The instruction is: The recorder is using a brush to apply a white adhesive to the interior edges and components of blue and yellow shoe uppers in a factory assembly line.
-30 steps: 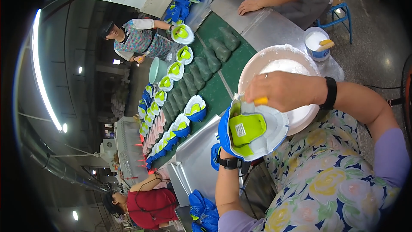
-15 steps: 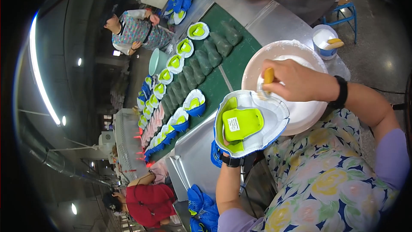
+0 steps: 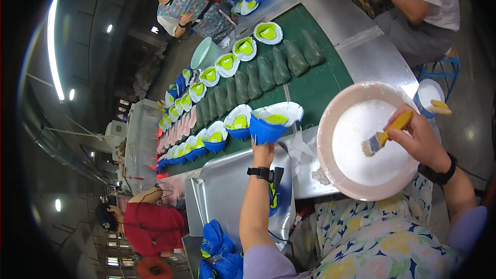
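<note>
My left hand (image 3: 262, 151) is stretched forward and grips a blue shoe upper (image 3: 268, 131) from below, at the near edge of the green conveyor belt (image 3: 323, 90). The upper's white edge and yellow-green lining face up. Beside it stands the nearest of several similar uppers (image 3: 238, 124). Over a pinkish basin (image 3: 327, 119) of white liquid (image 3: 356, 150), my right hand (image 3: 419, 139) is closed round the yellow handle of a paintbrush (image 3: 397, 125). Its bristles point down toward the liquid; whether they touch it I cannot tell.
Dark shoe lasts (image 3: 266, 75) run along the belt's middle, with more uppers (image 3: 227, 64) in the far row. A metal tray (image 3: 232, 175) lies left of the basin. A small tub (image 3: 430, 93) with a brush stands at right. Several people work nearby.
My left hand has carried the upper forward from beside the basin to the belt's near row. My right hand has drawn the brush off the upper and back over the basin.
</note>
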Motion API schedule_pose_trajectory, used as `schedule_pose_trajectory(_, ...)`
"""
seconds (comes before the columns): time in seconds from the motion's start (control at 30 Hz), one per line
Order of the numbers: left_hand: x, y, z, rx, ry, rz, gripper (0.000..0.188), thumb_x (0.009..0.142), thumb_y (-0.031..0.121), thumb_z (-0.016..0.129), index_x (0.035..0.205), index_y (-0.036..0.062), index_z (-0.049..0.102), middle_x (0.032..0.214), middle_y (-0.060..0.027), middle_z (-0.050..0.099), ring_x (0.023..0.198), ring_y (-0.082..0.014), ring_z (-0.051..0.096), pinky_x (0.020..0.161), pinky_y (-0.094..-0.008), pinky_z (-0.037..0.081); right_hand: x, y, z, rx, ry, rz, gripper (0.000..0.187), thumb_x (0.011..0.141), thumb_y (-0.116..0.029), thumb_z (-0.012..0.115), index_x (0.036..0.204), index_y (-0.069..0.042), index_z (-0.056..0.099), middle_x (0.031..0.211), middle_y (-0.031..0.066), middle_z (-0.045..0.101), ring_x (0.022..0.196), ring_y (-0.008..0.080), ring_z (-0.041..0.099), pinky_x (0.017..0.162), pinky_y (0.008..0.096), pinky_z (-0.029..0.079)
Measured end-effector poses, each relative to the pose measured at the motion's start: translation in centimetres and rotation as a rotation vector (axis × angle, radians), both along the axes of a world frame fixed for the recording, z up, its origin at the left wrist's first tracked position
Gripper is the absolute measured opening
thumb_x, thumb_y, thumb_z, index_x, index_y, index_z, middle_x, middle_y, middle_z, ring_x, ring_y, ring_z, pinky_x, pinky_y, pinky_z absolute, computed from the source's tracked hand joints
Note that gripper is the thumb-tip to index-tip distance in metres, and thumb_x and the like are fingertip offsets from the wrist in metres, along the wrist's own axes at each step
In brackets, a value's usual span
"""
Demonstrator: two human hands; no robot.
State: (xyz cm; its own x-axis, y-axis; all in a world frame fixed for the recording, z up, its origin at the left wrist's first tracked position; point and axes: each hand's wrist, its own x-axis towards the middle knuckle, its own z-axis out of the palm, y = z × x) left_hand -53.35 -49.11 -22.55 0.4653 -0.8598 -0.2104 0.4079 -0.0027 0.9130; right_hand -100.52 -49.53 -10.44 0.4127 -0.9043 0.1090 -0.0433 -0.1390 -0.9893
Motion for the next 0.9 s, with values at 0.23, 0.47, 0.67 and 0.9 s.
schedule_pose_trajectory(0.23, 7.2, -6.6, -6.0, 0.023, -0.094, 0.166, 0.070, 0.089, -0.007, 0.055, 0.151, 0.0115, 0.026, 0.138, -0.0131, 0.049, 0.110, -0.0254, 0.061, 0.083, -0.0325, 0.054, 0.8, -0.4, -0.8, 0.163, 0.057, -0.011, 0.018, 0.091, -0.008, 0.062, 0.105, -0.003, 0.053, 0.098, 0.0090, 0.062, 0.089, 0.0140, 0.064, 0.082, 0.0278, 0.054)
schedule_pose_trajectory(0.47, 2.8, -1.4, 5.4, -0.099, 0.003, -0.257, 0.087, 0.082, -0.018, 0.054, 0.157, 0.0108, 0.021, 0.151, -0.0206, 0.038, 0.136, -0.0345, 0.046, 0.108, -0.0448, 0.045, 0.1, -0.5, -2.2, 0.179, 0.047, -0.032, 0.018, 0.092, -0.010, 0.061, 0.106, -0.003, 0.053, 0.099, 0.0086, 0.060, 0.091, 0.0142, 0.062, 0.082, 0.0276, 0.054)
schedule_pose_trajectory(0.67, -3.5, 7.7, 11.2, -0.198, 0.016, -0.589, 0.070, 0.095, 0.011, 0.062, 0.155, 0.0091, 0.026, 0.149, -0.0197, 0.043, 0.130, -0.0323, 0.052, 0.103, -0.0454, 0.048, 0.9, 0.8, -1.3, 0.143, 0.038, 0.047, 0.018, 0.092, -0.010, 0.062, 0.107, -0.002, 0.055, 0.100, 0.0087, 0.060, 0.093, 0.0143, 0.062, 0.083, 0.0280, 0.053)
schedule_pose_trajectory(0.9, 1.4, 15.7, 10.0, 0.279, -0.255, -0.198, 0.063, 0.101, 0.029, 0.053, 0.152, 0.0012, 0.031, 0.150, -0.0232, 0.042, 0.125, -0.0346, 0.056, 0.101, -0.0419, 0.047, -1.8, 3.3, -1.5, 0.108, -0.003, 0.040, 0.018, 0.091, -0.008, 0.061, 0.107, -0.002, 0.055, 0.100, 0.0075, 0.060, 0.091, 0.0138, 0.061, 0.084, 0.0273, 0.051)
